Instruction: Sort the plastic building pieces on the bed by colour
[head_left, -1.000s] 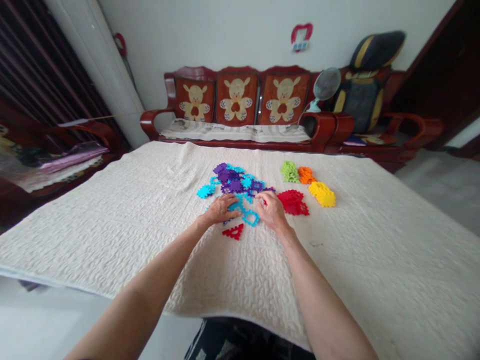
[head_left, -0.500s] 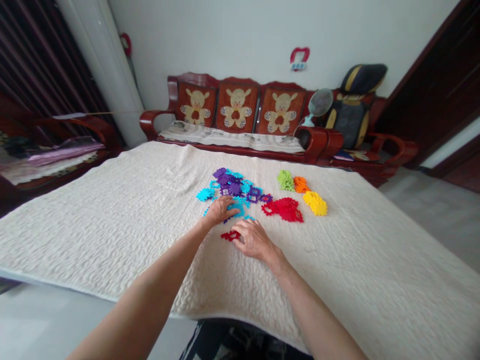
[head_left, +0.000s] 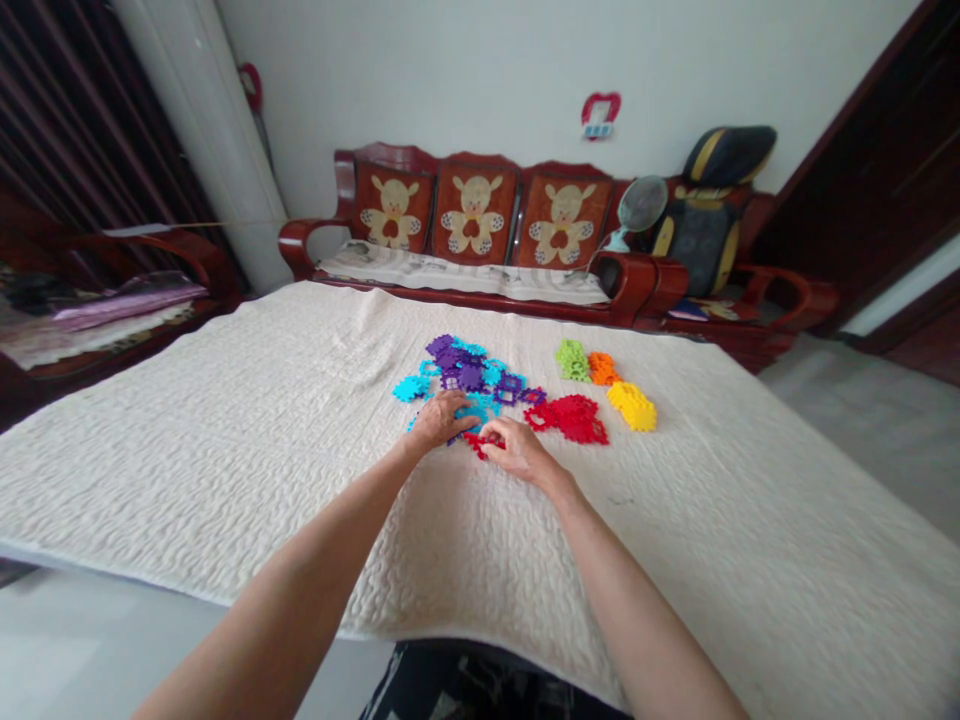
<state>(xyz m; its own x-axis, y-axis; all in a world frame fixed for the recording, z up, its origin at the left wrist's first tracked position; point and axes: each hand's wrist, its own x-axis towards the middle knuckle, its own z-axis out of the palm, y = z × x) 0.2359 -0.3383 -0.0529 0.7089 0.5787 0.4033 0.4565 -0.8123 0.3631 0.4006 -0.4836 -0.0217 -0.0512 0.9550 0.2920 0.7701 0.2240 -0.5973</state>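
My right hand (head_left: 515,448) pinches a red toothed plastic piece (head_left: 475,441), lifted just off the quilt. Beside it my left hand (head_left: 441,418) rests flat, fingers spread, on the near edge of a mixed heap of blue and purple pieces (head_left: 471,375). A pile of red pieces (head_left: 574,417) lies just right of my right hand. Farther right sit a yellow pile (head_left: 632,405), an orange pile (head_left: 601,368) and a green pile (head_left: 572,359).
All lies on a cream quilted cover (head_left: 225,440) over a large table. Behind stands a red wooden sofa (head_left: 480,225) with bear cushions, a small fan (head_left: 637,208) and a bag (head_left: 709,215) to its right. Another wooden seat (head_left: 97,300) stands at left.
My right hand went from the blue pieces down to the lone red piece near me, took hold of it and brought it up toward the heap. My left hand stayed put.
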